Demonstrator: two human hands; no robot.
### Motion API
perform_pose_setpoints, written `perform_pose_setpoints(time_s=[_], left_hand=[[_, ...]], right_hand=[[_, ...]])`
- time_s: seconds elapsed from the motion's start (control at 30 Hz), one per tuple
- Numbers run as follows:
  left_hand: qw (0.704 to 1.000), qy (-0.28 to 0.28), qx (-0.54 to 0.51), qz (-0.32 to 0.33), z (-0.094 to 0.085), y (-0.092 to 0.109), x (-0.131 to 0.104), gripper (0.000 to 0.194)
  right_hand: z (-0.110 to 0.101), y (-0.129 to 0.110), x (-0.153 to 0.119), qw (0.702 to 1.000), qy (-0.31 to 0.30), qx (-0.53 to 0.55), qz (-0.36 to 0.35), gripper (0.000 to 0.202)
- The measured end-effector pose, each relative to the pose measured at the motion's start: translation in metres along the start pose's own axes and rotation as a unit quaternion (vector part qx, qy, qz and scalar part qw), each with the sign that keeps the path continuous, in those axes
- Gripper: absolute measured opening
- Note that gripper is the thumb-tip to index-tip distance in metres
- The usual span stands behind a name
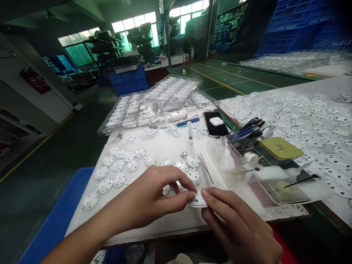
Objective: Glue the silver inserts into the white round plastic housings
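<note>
My right hand (238, 218) holds a round white plastic disc (200, 201) by its right side, thumb on top and fingers beneath. Over the disc's left edge, the thumb and index finger of my left hand (161, 189) pinch a small white piece, mostly hidden by the fingertips. Just beyond my hands, several similar white discs (119, 179) with small dark holes lie on the white worktop (154, 225). Tweezers (206, 168) rest right of the discs, near a small heap of tiny metal parts (183, 155).
Behind the discs are piles of small white parts (148, 134), a syringe (189, 132), a blue-handled tool (188, 122) and a phone (216, 124). Clear trays (170, 90) stack at the back. A clear organizer box (264, 187) stands right, beside a table of white discs (288, 121).
</note>
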State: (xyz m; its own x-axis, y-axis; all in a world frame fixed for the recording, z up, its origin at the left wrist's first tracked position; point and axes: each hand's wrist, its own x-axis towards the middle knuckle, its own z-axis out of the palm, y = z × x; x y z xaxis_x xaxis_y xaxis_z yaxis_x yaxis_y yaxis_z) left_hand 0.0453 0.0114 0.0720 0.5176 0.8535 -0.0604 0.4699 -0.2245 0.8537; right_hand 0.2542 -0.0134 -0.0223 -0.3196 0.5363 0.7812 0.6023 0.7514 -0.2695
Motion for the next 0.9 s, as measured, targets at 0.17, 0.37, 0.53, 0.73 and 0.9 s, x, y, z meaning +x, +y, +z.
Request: perform_pose_setpoints(time_s=[0.17, 0.37, 0.53, 0.73, 0.9], left_hand=[[0.999, 0.031, -0.003, 0.022, 0.007, -0.010, -0.006, 0.015], [0.994, 0.099, 0.001, 0.040, 0.022, -0.016, -0.023, 0.010], [0.987, 0.147, 0.001, 0.069, 0.040, -0.029, -0.038, 0.028], [0.963, 0.249, 0.031, 0.101, 0.062, -0.041, -0.046, 0.024], [0.940, 0.298, 0.068, 0.149, 0.074, -0.048, -0.049, 0.030]], right_hand=[[0.003, -0.001, -0.005, 0.999, -0.042, 0.003, -0.016, 0.035], [0.005, -0.005, 0.001, 0.999, -0.043, 0.032, -0.012, 0.029], [0.006, -0.009, 0.002, 0.996, -0.053, 0.062, 0.020, 0.021], [0.005, -0.006, -0.016, 0.978, -0.060, 0.183, 0.080, 0.025], [0.017, 0.006, -0.029, 0.956, 0.055, 0.191, 0.217, 0.039]])
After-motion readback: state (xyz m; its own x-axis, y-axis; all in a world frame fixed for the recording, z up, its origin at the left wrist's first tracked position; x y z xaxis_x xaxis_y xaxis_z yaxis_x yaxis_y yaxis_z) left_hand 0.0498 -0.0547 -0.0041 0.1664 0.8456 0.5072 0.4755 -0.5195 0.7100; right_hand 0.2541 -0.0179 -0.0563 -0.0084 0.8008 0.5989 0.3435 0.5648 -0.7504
